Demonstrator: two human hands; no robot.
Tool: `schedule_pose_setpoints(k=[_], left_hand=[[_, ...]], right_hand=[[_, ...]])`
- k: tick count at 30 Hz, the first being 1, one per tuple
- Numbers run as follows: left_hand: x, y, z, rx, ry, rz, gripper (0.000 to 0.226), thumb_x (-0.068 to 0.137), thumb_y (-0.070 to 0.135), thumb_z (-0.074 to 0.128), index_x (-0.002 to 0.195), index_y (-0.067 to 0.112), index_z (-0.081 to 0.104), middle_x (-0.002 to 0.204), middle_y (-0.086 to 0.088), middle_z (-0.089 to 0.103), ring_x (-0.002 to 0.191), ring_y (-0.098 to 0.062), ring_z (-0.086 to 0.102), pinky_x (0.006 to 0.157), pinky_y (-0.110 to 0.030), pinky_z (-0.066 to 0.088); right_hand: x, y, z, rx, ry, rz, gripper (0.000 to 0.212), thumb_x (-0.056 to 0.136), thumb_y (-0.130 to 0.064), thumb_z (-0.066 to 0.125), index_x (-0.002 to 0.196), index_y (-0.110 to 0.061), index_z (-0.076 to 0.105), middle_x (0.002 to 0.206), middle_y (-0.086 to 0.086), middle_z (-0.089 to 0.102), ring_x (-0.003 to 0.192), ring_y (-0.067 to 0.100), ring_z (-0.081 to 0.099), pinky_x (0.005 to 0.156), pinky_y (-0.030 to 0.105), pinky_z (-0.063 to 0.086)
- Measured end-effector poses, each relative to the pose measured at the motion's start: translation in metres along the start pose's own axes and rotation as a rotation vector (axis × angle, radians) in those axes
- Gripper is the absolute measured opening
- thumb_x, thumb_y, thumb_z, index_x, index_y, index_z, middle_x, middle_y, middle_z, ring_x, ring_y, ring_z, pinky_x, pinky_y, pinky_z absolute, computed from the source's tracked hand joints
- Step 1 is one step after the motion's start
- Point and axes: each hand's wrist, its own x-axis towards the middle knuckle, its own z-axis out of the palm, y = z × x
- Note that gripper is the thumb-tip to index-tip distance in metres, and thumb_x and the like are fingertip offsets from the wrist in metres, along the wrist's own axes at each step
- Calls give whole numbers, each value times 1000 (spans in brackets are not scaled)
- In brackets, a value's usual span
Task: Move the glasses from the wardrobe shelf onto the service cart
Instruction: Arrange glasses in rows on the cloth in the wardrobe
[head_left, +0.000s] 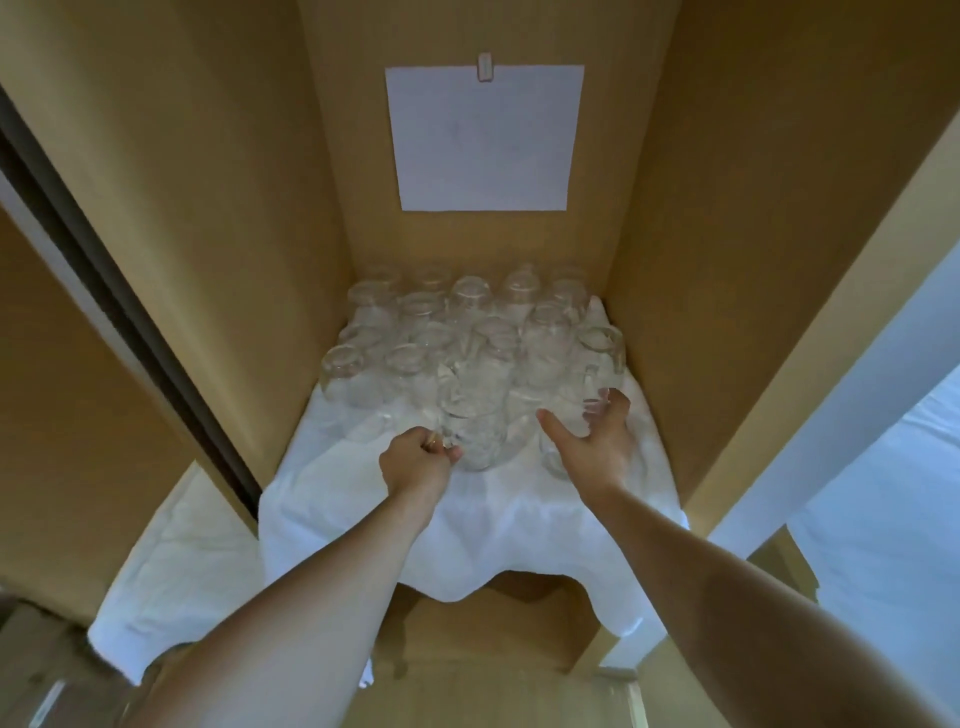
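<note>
Several clear glass mugs (410, 332) stand upside down in rows on a white cloth (498, 519) covering the wardrobe shelf. My left hand (418, 460) is closed on the handle of a front mug (480, 436). My right hand (597, 434) is spread wide around another front mug (563, 415) on the right, thumb on its left side, fingers on its far side; whether it grips is unclear. The service cart is out of view.
Wooden side walls (691, 312) enclose the shelf closely on both sides. A white paper sheet (485, 137) is clipped to the back panel. The cloth hangs over the shelf's front edge. A second cloth (176, 571) covers a lower shelf at left.
</note>
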Motion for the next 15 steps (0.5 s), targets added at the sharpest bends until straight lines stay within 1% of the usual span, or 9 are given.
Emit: schedule_pose_setpoints(k=[2,3,6,8,11,12,15], left_hand=[[-1,-2,7,35,-2,25,44,79,9,82,61,16,42,63,0,51,63,-18,47,57,-29,44],[-3,-2,10,46,-1,36,43,80,9,81,61,16,43,63,0,52,61,-16,45,55,-25,40],[-8,-1,14,74,4,75,40,82,9,80,63,14,45,64,1,53,60,-12,43,47,-10,33],[-12,-1,15,86,2,78,39,82,7,79,64,12,45,64,0,52,61,-13,44,47,-6,32],[-16,-3,17,107,14,61,42,84,7,79,62,13,43,63,1,51,60,-12,44,47,-6,31],[-18,-3,17,118,19,56,43,84,8,79,62,14,42,63,2,51,61,-13,44,49,-9,34],[-22,0,18,147,21,51,44,83,12,80,62,15,43,64,0,54,65,-19,53,60,-26,43]], right_hand=[[3,9,0,22,-50,11,100,65,-63,85,143,-29,31,120,-9,53,114,12,55,86,24,43],[3,13,0,28,-67,11,101,63,-65,84,142,-32,30,118,-11,53,113,11,54,84,22,42],[6,21,1,46,-90,4,103,56,-71,83,139,-39,29,115,-15,54,113,7,55,82,18,41],[7,25,2,65,-106,12,105,54,-71,84,138,-41,28,117,-14,55,114,6,55,85,18,42],[7,29,2,79,-133,28,109,50,-71,85,138,-41,27,122,-12,56,115,5,55,90,21,45],[7,30,1,81,-149,33,111,49,-70,85,139,-41,26,123,-12,56,115,5,54,93,23,46],[9,31,-4,87,-218,52,117,47,-63,88,141,-45,22,129,-9,54,120,8,52,98,28,47]])
